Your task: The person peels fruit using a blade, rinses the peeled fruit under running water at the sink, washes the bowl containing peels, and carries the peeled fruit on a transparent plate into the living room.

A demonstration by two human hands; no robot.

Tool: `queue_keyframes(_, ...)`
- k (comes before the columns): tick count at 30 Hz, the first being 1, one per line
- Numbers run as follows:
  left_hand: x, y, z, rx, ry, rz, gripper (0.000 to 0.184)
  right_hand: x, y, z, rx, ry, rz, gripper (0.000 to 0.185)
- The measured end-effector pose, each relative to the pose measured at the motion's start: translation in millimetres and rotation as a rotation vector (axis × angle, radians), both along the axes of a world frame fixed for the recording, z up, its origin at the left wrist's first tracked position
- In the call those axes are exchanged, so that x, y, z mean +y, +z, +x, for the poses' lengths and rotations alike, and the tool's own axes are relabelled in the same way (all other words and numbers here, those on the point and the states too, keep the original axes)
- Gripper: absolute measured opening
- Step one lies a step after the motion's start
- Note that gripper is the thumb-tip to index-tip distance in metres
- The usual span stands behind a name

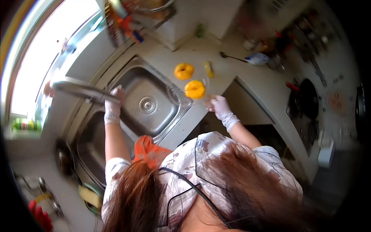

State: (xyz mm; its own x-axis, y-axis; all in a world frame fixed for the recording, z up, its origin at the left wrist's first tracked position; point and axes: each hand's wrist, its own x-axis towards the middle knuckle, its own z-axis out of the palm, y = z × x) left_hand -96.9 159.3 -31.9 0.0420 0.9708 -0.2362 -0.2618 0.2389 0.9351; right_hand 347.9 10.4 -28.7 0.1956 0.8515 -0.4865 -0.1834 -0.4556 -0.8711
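My left hand (114, 101), in a white translucent glove, is closed at the end of the metal faucet (83, 88) above the sink. My right hand (219, 106), gloved the same way, is at the counter's front edge with fingers curled together; what they hold, if anything, I cannot make out. Just beyond it sits a round yellow-orange vegetable (194, 89), perhaps a bell pepper, with a dark line across its top. A second yellow-orange vegetable (184, 71) sits behind it. A small yellow piece (209, 69) lies to their right.
The double steel sink has a right basin (133, 79) with a drain and a left basin (91, 135). An orange cloth (148, 150) hangs at its front edge. A ladle (232, 57) lies on the counter; a black pan (309, 98) stands on the stove at right.
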Motion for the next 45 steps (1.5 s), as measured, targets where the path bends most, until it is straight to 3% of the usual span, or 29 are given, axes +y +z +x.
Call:
queue_keyframes(1, 5.5, -17.5, -5.1, -0.072, -0.227, 0.069, 0.021, -4.1, 2.4, 0.5, -0.012, 0.015, 0.017, 0.024)
queue_keyframes(2, -11.7, -11.1, 21.7, 0.08, -0.152, 0.147, 0.028, -7.7, 13.8, -3.9, 0.003, -0.023, -0.011, 0.024)
queue_keyframes(3, -24.0, -7.7, 46.2, 0.141, 0.005, -0.028, 0.028, -13.1, 18.6, -1.8, 0.003, -0.005, 0.0, 0.025)
queue_keyframes(4, -31.0, -3.3, 49.8, 0.365, -0.215, 0.001, 0.029, -17.7, 20.3, -2.4, 0.011, -0.036, 0.042, 0.026)
queue_keyframes(5, -38.4, 6.2, 70.0, 0.633, -0.226, -0.077, 0.035, -23.0, 22.3, 0.3, -0.035, 0.013, 0.068, 0.027)
queue_keyframes(6, -53.7, 28.5, 99.0, 0.592, -0.215, 0.088, 0.041, -28.0, 31.8, 2.9, 0.036, -0.002, 0.091, 0.026)
queue_keyframes(8, -51.7, 32.0, 114.9, 0.596, -0.269, -0.014, 0.046, -37.9, 41.0, 7.6, 0.056, 0.022, 0.094, 0.027)
queue_keyframes(9, -45.1, 28.0, 115.6, 0.618, -0.283, 0.073, 0.045, -43.5, 43.7, 11.3, 0.059, 0.041, 0.126, 0.027)
queue_keyframes(10, -34.4, 18.5, 112.8, 0.54, -0.286, 0.058, 0.042, -50.2, 47.4, 14.9, 0.092, 0.051, 0.134, 0.027)
queue_keyframes(11, -38.5, 50.1, 120.3, 0.449, -0.385, -0.002, 0.046, -56.6, 56.8, 17.9, 0.084, 0.044, 0.131, 0.025)
queue_keyframes(13, -39.9, 69.2, 113.5, -0.466, -0.561, -0.2, 0.053, -68.1, 61.0, 27.4, 0.104, 0.057, 0.194, 0.024)
queue_keyframes(14, -39.2, 68.4, 115.2, -0.436, -0.537, -0.207, 0.053, -76.3, 69.3, 30.6, 0.098, 0.042, 0.205, 0.024)
queue_keyframes(15, -37.6, 60.3, 120.4, -0.219, -0.466, -0.139, 0.054, -88.3, 75.8, 37.1, 0.1, 0.043, 0.238, 0.024)
queue_keyframes(16, -34.8, 46.0, 127.9, 0.161, -0.37, -0.057, 0.054, -100.4, 78.3, 43.2, 0.078, 0.031, 0.245, 0.024)
queue_keyframes(18, -31.2, 24.6, 154.1, 0.53, -0.278, 0.005, 0.054, -128.1, 75.1, 67.3, 0.101, -0.023, 0.262, 0.024)
queue_keyframes(21, -43.5, 24.2, 217.2, 0.704, -0.285, 0.117, 0.055, -192.1, 83.1, 106.2, 0.094, -0.108, 0.279, 0.025)
queue_keyframes(22, -50.0, 28.3, 241.0, 0.763, -0.265, 0.27, 0.041, -213.1, 82.4, 119.3, 0.085, -0.144, 0.288, 0.025)
queue_keyframes(23, -76.8, 64.1, 279.0, 0.99, -0.239, 0.496, 0.024, -236.2, 81.9, 133.1, 0.076, -0.181, 0.302, 0.025)
queue_keyframes(25, -79.1, 62.3, 334.2, 0.612, -0.309, 0.445, 0.017, -290.2, 83.8, 161.0, 0.057, -0.253, 0.332, 0.025)
queue_keyframes(26, -87.7, 66.8, 362.0, 0.596, -0.363, 0.485, 0.017, -318.2, 85.2, 174.4, 0.029, -0.3, 0.339, 0.026)
queue_keyframes(30, -192.2, 165.0, 497.8, 0.712, -0.468, 0.718, 0.013, -427.5, 78.1, 216.7, -0.038, -0.495, 0.338, 0.027)
queue_keyframes(32, -223.2, 187.6, 564.0, 0.447, -0.498, 0.942, 0.011, -479.5, 72.9, 233.8, -0.047, -0.599, 0.32, 0.027)
queue_keyframes(34, -290.3, 259.4, 627.8, 0.452, -0.412, 1.547, 0.029, -525.2, 75.6, 247.5, -0.074, -0.708, 0.299, 0.029)
queue_keyframes(35, -321.4, 296.2, 652.0, 0.38, -0.638, 1.422, 0.055, -546.5, 76.8, 250.3, -0.082, -0.772, 0.289, 0.03)
queue_keyframes(37, -377.4, 365.5, 695.5, 0.541, -0.454, 1.96, 0.069, -579.9, 70.5, 260.4, -0.068, -0.884, 0.25, 0.028)
queue_keyframes(39, -414.1, 412.2, 741.0, 0.704, -0.3, 2.185, 0.076, -603.4, 85.1, 260.3, 0.007, -1.1, 0.234, 0.021)
queue_keyframes(41, -444.0, 457.2, 784.4, 0.59, -0.167, 2.374, 0.065, -625.7, 74.1, 268.7, 0.022, -1.19, 0.33, 0.018)
queue_keyframes(43, -461.4, 495.0, 831.1, 0.516, -0.109, 2.404, 0.051, -646.4, 62.6, 276.6, 0.006, -1.281, 0.401, 0.017)
queue_keyframes(45, -482.6, 533.2, 865.5, 0.694, -0.044, 2.331, 0.037, -664.2, 54.7, 283.0, -0.04, -1.384, 0.452, 0.019)
